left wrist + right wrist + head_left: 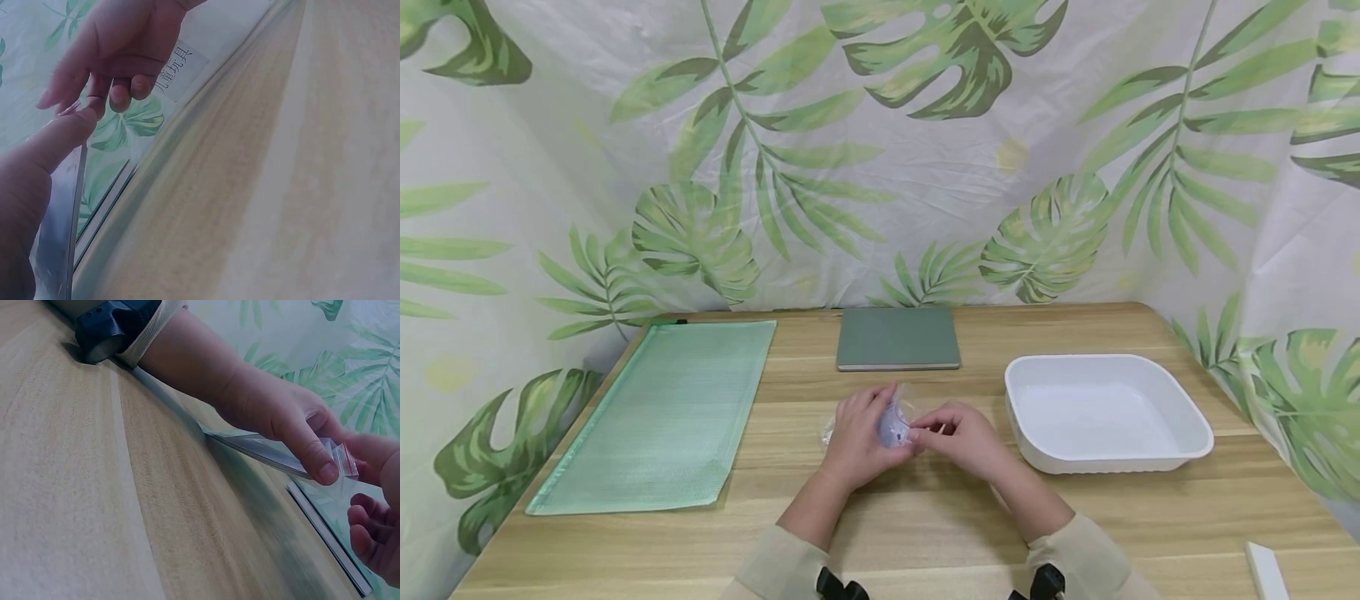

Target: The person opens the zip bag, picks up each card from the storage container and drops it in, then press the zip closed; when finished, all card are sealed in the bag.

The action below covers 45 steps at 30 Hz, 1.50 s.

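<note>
Between both hands, in front of the notebook, is a clear zip bag (908, 406) with a flat blue-grey thing (892, 427) inside; its exact kind cannot be told. My left hand (857, 433) holds the bag, fingers behind it and thumb over its near side. Thumb and fingertips of my right hand (958, 437) pinch the bag's right edge. In the right wrist view, a red line runs along the zip strip (347, 461), between the left thumb and the right fingers. The other right fingers are curled loosely under it.
A green mesh zip pouch (658, 417) lies flat at left. At the back is a dark green notebook (897, 337). To the right stands a white tray (1105, 408), with a printed label (178, 69) on its side. A white strip-like thing (1266, 571) lies at front right.
</note>
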Available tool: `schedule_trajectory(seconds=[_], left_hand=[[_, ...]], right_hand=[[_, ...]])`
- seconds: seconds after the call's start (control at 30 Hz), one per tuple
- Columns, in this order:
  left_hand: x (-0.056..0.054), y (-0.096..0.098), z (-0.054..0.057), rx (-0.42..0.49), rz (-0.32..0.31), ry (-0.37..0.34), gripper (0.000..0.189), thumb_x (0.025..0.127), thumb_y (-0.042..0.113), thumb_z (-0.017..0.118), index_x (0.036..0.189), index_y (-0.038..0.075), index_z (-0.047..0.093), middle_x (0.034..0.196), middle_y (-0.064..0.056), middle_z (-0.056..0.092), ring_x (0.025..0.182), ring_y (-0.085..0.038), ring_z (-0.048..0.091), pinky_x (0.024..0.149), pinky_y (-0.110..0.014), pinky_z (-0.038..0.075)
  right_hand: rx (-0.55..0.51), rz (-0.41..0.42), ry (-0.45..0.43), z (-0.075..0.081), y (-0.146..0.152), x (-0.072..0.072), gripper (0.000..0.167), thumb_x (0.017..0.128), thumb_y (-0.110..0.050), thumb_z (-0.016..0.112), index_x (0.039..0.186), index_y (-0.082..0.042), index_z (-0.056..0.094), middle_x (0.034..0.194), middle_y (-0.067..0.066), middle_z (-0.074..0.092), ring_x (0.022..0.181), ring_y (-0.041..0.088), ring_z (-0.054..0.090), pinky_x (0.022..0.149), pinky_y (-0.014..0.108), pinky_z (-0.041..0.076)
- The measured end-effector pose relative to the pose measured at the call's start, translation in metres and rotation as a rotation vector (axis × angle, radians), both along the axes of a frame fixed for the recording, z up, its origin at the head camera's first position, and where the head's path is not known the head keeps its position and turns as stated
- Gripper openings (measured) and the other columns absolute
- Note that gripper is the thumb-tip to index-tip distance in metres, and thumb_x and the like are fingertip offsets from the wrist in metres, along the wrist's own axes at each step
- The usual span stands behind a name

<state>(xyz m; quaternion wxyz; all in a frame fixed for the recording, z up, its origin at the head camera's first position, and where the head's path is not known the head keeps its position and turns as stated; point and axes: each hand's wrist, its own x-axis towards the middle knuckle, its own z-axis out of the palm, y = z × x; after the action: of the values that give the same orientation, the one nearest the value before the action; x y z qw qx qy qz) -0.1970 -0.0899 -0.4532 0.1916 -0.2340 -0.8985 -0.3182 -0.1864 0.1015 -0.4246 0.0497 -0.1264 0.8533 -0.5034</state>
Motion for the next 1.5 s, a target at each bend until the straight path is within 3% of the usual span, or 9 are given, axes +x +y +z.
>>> schedule_trajectory(seconds=[0.13,0.3,0.43,0.6,0.7,0.87,1.0,1.2,1.5], left_hand=[[0.000,0.000,-0.001,0.003,0.009,0.006,0.090,0.065,0.048,0.082,0.138,0.004,0.054,0.125,-0.014,0.060,0.116,-0.034,0.053,0.099,-0.049,0.037],[0.002,0.002,0.004,0.073,0.037,-0.075,0.092,0.066,0.047,0.084,0.142,0.006,0.050,0.128,-0.015,0.057,0.117,-0.033,0.051,0.100,-0.050,0.037],[0.003,0.004,0.010,0.278,0.047,-0.143,0.082,0.075,0.032,0.083,0.144,0.004,0.046,0.124,-0.016,0.057,0.111,-0.031,0.052,0.092,-0.046,0.042],[0.001,0.007,0.017,0.634,0.013,-0.259,0.057,0.090,0.011,0.068,0.141,-0.001,0.047,0.117,-0.017,0.058,0.094,-0.016,0.048,0.081,-0.026,0.041],[0.000,0.008,0.018,0.758,0.032,-0.348,0.041,0.095,0.010,0.062,0.133,-0.003,0.055,0.106,-0.014,0.060,0.083,-0.006,0.048,0.072,-0.017,0.040],[0.001,0.009,0.022,0.802,0.102,-0.451,0.027,0.095,0.015,0.062,0.115,-0.003,0.065,0.090,-0.004,0.062,0.078,-0.005,0.051,0.070,-0.017,0.043],[0.001,0.009,0.027,0.840,0.114,-0.516,0.023,0.093,0.018,0.065,0.107,-0.001,0.067,0.098,-0.003,0.069,0.085,-0.007,0.055,0.075,-0.019,0.047],[0.000,0.006,0.031,0.935,0.083,-0.588,0.017,0.091,0.012,0.067,0.099,-0.002,0.068,0.085,0.004,0.071,0.078,-0.006,0.066,0.074,-0.022,0.053],[0.000,0.001,0.036,0.927,0.020,-0.586,0.015,0.092,0.008,0.065,0.096,-0.006,0.066,0.077,0.001,0.071,0.072,-0.009,0.069,0.065,-0.021,0.055]], right_hand=[[0.017,0.016,-0.004,0.003,0.002,0.002,0.016,0.084,-0.022,0.074,0.092,-0.008,0.077,0.087,0.003,0.068,0.071,0.010,0.053,0.060,0.022,0.045],[0.003,-0.011,-0.029,0.008,0.006,0.000,0.018,0.089,-0.020,0.069,0.094,-0.003,0.074,0.087,0.008,0.071,0.071,0.010,0.058,0.061,0.024,0.049],[-0.058,-0.010,-0.012,0.015,0.013,-0.005,0.019,0.092,-0.014,0.065,0.097,0.004,0.071,0.087,0.014,0.071,0.075,0.011,0.062,0.066,0.023,0.053],[-0.075,-0.020,-0.014,0.027,0.021,-0.013,0.021,0.092,-0.016,0.066,0.099,0.003,0.071,0.091,0.015,0.073,0.077,0.010,0.064,0.074,0.029,0.055],[-0.081,-0.023,-0.042,0.032,0.026,-0.017,0.022,0.092,-0.018,0.066,0.100,0.001,0.071,0.093,0.014,0.074,0.079,0.012,0.067,0.079,0.036,0.056],[-0.092,0.001,-0.081,0.038,0.031,-0.021,0.022,0.091,-0.019,0.067,0.101,0.000,0.071,0.090,0.007,0.074,0.083,0.015,0.067,0.087,0.047,0.054],[-0.110,0.032,-0.100,0.042,0.035,-0.024,0.021,0.091,-0.018,0.067,0.103,0.000,0.071,0.091,0.003,0.073,0.087,0.021,0.068,0.088,0.048,0.054],[-0.106,0.057,-0.104,0.047,0.039,-0.030,0.022,0.091,-0.015,0.067,0.105,0.001,0.070,0.092,0.003,0.074,0.096,0.037,0.067,0.087,0.045,0.056],[-0.101,0.110,-0.082,0.050,0.042,-0.035,0.033,0.091,-0.012,0.067,0.120,0.003,0.064,0.103,0.016,0.073,0.090,0.023,0.070,0.081,0.035,0.058]])
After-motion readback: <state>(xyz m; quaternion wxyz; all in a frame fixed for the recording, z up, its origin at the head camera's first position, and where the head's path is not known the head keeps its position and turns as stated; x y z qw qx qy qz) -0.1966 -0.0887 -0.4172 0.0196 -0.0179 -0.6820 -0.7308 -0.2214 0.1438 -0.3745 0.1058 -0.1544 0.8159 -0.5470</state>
